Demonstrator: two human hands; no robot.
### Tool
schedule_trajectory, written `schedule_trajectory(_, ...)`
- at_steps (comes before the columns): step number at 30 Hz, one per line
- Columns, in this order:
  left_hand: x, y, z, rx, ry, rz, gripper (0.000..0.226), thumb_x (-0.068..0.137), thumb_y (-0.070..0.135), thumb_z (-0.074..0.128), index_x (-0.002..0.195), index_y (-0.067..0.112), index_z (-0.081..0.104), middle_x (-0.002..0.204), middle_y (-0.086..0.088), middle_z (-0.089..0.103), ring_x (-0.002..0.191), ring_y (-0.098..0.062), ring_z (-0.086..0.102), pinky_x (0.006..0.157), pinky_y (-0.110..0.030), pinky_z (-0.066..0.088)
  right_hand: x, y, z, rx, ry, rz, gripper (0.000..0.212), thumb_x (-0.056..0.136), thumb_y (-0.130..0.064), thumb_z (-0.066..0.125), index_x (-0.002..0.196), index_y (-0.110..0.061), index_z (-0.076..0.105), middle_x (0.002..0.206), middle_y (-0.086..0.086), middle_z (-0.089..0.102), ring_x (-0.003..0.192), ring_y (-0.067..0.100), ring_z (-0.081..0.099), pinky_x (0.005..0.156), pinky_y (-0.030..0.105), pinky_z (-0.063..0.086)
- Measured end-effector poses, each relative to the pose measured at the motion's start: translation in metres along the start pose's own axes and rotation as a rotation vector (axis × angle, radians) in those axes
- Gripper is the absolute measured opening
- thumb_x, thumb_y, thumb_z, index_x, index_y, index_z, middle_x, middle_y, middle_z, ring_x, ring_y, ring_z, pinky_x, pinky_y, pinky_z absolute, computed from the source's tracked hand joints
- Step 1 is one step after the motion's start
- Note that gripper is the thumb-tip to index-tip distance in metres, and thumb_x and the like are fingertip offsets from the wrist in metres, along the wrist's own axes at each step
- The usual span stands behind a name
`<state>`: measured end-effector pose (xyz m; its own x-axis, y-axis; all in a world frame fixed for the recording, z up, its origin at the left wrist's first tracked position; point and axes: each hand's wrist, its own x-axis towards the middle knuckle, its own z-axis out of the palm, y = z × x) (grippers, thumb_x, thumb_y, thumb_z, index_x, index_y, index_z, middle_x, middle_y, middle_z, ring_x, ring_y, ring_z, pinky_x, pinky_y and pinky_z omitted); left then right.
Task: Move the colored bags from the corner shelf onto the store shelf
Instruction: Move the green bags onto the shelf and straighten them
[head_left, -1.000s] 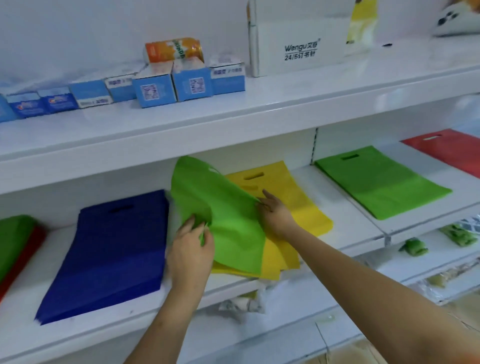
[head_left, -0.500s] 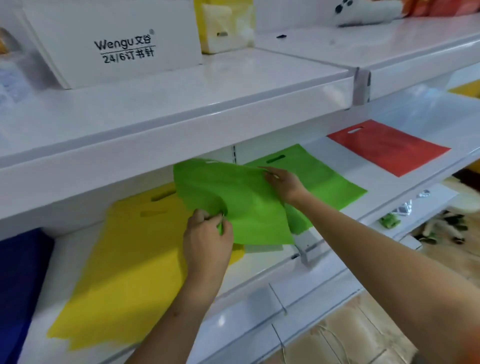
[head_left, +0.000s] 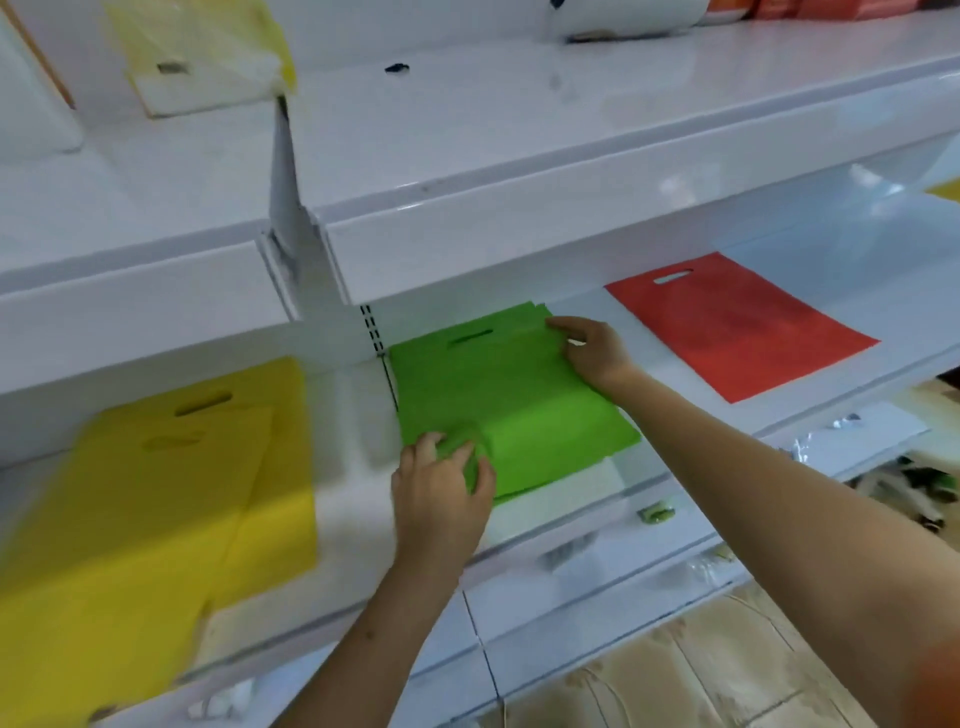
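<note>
The flat green non-woven bag (head_left: 511, 395) with a die-cut handle slot lies on the white store shelf (head_left: 587, 483), just right of the slotted upright where two shelf sections meet. It appears to rest on another green bag of the same kind, whose edges show at the top and along the near side. The left hand (head_left: 441, 493) pinches the bag's near left corner, thumb and fingers curled round a bunched fold of the fabric. The right hand (head_left: 592, 353) rests on the bag's far right edge, fingers bent over the top corner and holding it; the thumb is hidden. To the right, well apart on the same shelf, lies a flat red bag (head_left: 737, 325) with a handle slot. To the left, on the adjoining corner shelf (head_left: 343, 519), lies a blurred stack of flat yellow bags (head_left: 156, 519).
</note>
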<state>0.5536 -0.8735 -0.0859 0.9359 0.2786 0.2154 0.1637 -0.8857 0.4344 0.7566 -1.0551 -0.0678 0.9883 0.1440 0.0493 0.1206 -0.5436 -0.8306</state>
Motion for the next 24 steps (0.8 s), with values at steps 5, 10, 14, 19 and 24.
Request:
schedule_trajectory(5,-0.012,0.009,0.018,0.1,-0.24,-0.07,0.071,0.088,0.068,0.051,0.147,0.029,0.045,0.155,-0.02,0.023,0.144,-0.036,0.02,0.117,-0.044,0.026,0.021,0.019,-0.011,-0.07,-0.098,0.005,0.052,0.086,0.011,0.046,0.131,-0.012,0.06,0.13,0.01,0.062,0.106,0.019,0.062,0.078,0.018,0.047)
schedule_trajectory(10,-0.007,0.013,0.019,0.012,-0.313,-0.103,0.089,0.083,0.057,0.068,0.154,0.022,0.029,0.159,-0.015,0.0,0.149,-0.034,0.001,0.122,-0.044,0.017,0.035,0.015,-0.006,-0.229,-0.156,-0.022,0.058,0.085,0.006,0.049,0.139,-0.017,0.052,0.135,0.015,0.056,0.113,0.031,0.059,0.078,0.022,0.044)
schedule_trajectory(14,0.002,0.016,0.016,-0.09,-0.296,-0.151,0.091,0.079,0.047,0.077,0.153,0.028,0.029,0.161,-0.012,-0.002,0.151,-0.029,0.004,0.122,-0.039,0.019,0.035,0.008,0.004,-0.275,-0.182,-0.029,0.056,0.089,-0.003,0.054,0.143,-0.012,0.045,0.141,0.015,0.051,0.127,0.031,0.05,0.1,0.03,0.042)
schedule_trajectory(19,0.005,0.015,0.019,-0.173,-0.345,-0.156,0.104,0.072,0.062,0.078,0.155,0.031,0.023,0.163,-0.008,-0.01,0.152,-0.023,-0.001,0.123,-0.034,0.01,0.035,0.004,0.017,-0.369,-0.196,-0.064,0.047,0.093,-0.011,0.052,0.14,-0.006,0.046,0.138,0.018,0.052,0.125,0.035,0.049,0.103,0.037,0.042)
schedule_trajectory(24,-0.001,0.004,0.013,-0.186,-0.341,-0.11,0.108,0.076,0.062,0.073,0.158,0.03,0.011,0.163,-0.003,-0.019,0.152,-0.017,-0.011,0.125,-0.036,0.008,0.036,-0.014,0.042,-0.583,-0.171,0.031,0.044,0.091,-0.015,0.047,0.134,-0.006,0.047,0.152,0.022,0.025,0.137,0.041,0.027,0.11,0.047,0.033)
